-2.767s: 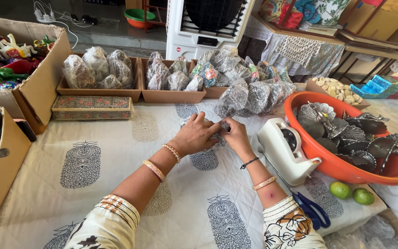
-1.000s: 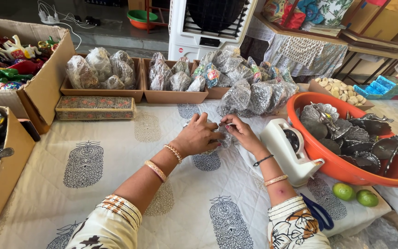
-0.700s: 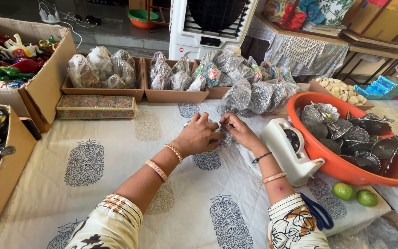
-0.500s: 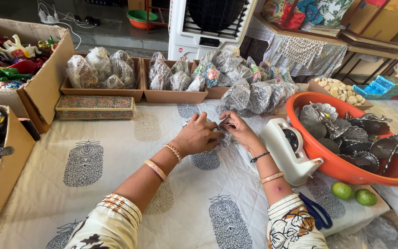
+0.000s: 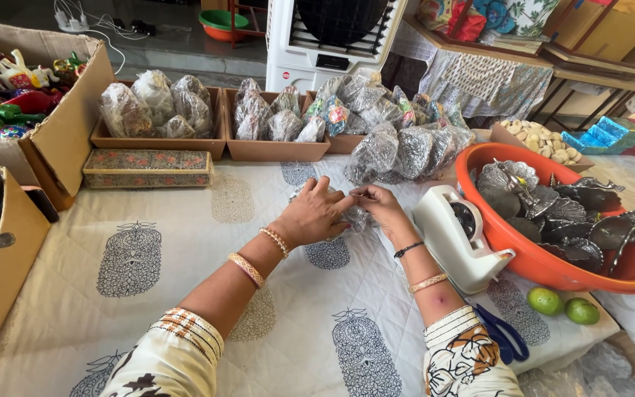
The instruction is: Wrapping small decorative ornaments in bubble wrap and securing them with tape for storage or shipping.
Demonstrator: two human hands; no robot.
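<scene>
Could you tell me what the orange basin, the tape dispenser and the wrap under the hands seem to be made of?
Orange basin: likely plastic, with a smooth, even colour and a rolled rim.
Tape dispenser: apparently white moulded plastic with a soft sheen.
Wrap between the left hand and the right hand: probably thin clear film, crinkled and glinting.

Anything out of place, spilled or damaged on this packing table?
Nothing stands out. Both hands, left hand and right hand, press a clear-wrapped bundle on the cloth; tape dispenser stands upright beside them.
</scene>
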